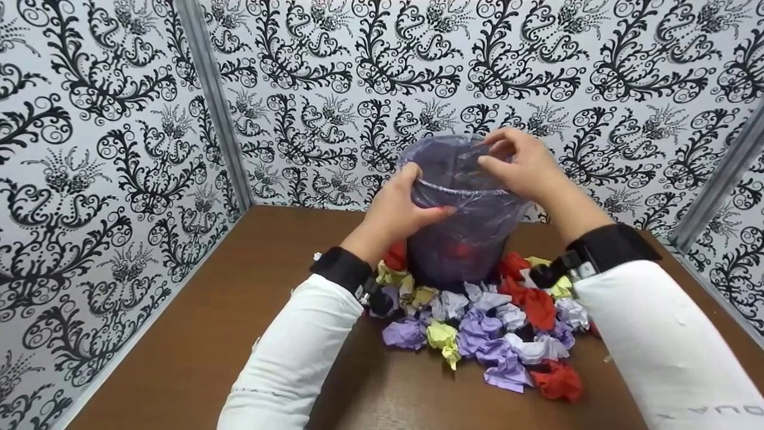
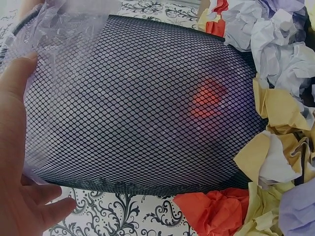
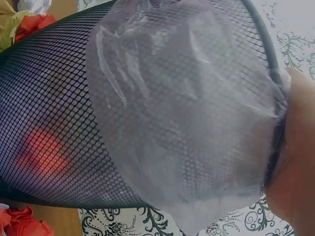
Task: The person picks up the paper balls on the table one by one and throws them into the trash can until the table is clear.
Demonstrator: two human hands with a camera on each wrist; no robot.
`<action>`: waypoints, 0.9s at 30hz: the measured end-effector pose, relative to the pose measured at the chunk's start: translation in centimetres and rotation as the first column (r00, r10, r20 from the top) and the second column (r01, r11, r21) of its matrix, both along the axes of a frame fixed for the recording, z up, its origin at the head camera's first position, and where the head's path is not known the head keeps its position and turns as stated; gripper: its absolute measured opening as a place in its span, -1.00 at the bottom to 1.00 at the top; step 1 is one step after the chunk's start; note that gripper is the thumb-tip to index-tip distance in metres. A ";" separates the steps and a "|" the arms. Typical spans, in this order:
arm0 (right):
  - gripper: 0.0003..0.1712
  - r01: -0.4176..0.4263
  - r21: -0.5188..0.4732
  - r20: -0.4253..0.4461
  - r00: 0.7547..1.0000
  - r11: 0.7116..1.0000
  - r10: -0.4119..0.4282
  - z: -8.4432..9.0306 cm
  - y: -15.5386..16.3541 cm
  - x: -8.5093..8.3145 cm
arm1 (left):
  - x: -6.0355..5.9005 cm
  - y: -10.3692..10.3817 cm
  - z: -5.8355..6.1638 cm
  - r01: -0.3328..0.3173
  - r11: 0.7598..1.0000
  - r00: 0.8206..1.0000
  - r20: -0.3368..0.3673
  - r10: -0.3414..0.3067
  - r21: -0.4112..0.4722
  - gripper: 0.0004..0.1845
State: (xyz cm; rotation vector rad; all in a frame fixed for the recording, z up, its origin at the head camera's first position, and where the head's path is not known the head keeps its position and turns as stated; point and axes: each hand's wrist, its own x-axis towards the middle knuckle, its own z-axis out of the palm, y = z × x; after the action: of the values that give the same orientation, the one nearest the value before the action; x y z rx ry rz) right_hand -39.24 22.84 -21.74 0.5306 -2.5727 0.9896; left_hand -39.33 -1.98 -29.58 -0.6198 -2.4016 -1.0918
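Our left hand (image 1: 399, 210) gripped the mesh bin's (image 1: 462, 239) rim on the tabletop (image 1: 239, 310); our right hand (image 1: 522, 162) pinched its clear liner (image 1: 444, 156). One red ball lay inside; most crumpled papers (image 1: 489, 325) remained outside.

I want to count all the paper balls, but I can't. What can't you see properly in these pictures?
- Head view: the mesh bin and the left hand hide the paper balls behind them.
- Head view: the plastic liner veils the bin's inside.
- Left wrist view: the red shape inside is blurred by mesh.
- Right wrist view: the right hand is cut off by the edge.
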 end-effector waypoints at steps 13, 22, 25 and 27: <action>-0.58 0.010 0.152 -0.371 0.928 0.988 0.048 -3.1 7.2 4.3 | 0.2 -0.1 0.3 -0.011 1.000 1.000 0.010 0.011 -0.012 -0.14; -0.58 0.025 0.225 -0.190 0.982 0.974 0.019 -9.0 13.5 7.5 | 0.3 -0.1 0.2 0.005 1.000 0.999 0.032 -0.005 0.003 -0.15; -0.54 0.022 0.238 -0.080 0.997 0.971 -0.002 -11.0 15.2 8.5 | 0.3 0.0 0.2 0.004 1.000 0.999 0.035 -0.004 -0.002 -0.15; -0.51 0.018 0.251 -0.027 1.000 0.968 -0.012 -12.3 16.3 9.0 | 0.3 0.1 0.2 0.001 1.000 1.000 0.025 0.000 -0.008 -0.15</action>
State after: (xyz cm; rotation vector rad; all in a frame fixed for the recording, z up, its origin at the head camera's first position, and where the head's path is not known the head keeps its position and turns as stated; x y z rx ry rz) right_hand -30.22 39.15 -34.06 0.5829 -2.6913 0.6488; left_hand -39.02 -1.85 -29.34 -0.6128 -2.4284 -1.0971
